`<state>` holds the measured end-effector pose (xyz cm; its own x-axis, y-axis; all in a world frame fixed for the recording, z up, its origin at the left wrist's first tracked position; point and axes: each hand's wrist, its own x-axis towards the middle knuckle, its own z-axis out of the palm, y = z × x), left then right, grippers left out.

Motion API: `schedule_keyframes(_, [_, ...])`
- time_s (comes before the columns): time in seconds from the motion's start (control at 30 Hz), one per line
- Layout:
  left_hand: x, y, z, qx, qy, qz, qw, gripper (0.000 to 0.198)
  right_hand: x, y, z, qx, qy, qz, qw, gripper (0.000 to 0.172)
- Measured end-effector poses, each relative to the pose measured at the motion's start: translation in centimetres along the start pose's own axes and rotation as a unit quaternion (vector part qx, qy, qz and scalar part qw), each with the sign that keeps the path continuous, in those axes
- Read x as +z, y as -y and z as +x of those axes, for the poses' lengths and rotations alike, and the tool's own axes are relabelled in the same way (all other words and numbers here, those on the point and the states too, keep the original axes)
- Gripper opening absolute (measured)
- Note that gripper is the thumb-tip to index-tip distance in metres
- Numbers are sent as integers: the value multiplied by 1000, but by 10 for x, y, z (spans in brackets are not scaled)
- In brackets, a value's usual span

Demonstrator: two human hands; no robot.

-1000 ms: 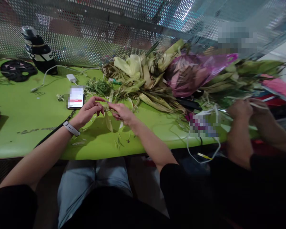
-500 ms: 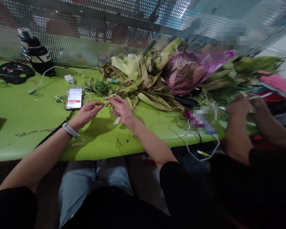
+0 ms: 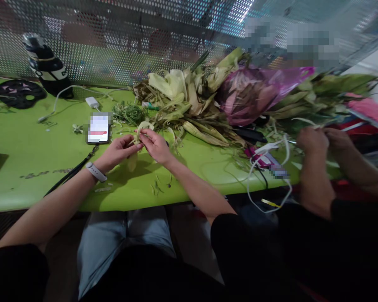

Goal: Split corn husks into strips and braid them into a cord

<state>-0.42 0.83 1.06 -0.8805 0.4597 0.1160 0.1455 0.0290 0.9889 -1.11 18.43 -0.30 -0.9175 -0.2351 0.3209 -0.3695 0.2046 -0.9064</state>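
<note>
My left hand (image 3: pixel 121 151), with a pale watch band at the wrist, pinches a pale corn husk strip (image 3: pixel 132 161) that hangs below the fingers. Close against it, my right hand (image 3: pixel 155 144) grips the upper part of the same husk, which curls above the fingertips. Both hands are over the green table (image 3: pixel 82 172). Behind them lie a bundle of green strands (image 3: pixel 129 113) and a large heap of dry and pale husks (image 3: pixel 189 96). Small scraps (image 3: pixel 157 186) lie in front of my right hand.
A phone (image 3: pixel 98 128) with a black strap lies left of my hands. Farther back are a white charger (image 3: pixel 92 102), a bottle (image 3: pixel 50 69) and a black mask (image 3: pixel 20 93). Rightward are a pink plastic bag (image 3: pixel 248 94), a white cable (image 3: pixel 247 188) and another person's hands (image 3: pixel 315 140).
My hands have come together around the husk. A strip now hangs below my left fingers and a loop stands above them. The other person's hands have shifted slightly left.
</note>
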Motion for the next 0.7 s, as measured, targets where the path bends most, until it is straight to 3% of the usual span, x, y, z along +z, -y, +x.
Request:
schedule_keyframes(0.1, [0, 1, 0, 12, -14, -6, 1000, 25, -3, 1, -2, -52, 19, -55, 997, 32])
schedule_keyframes(0.37, [-4, 2, 1, 56, -11, 0, 998, 25, -6, 3, -4, -38, 23, -134, 990, 36])
schedule_keyframes(0.7, [-9, 6, 4, -11, 53, -62, 997, 28, -7, 5, -6, -29, 8, -140, 990, 46])
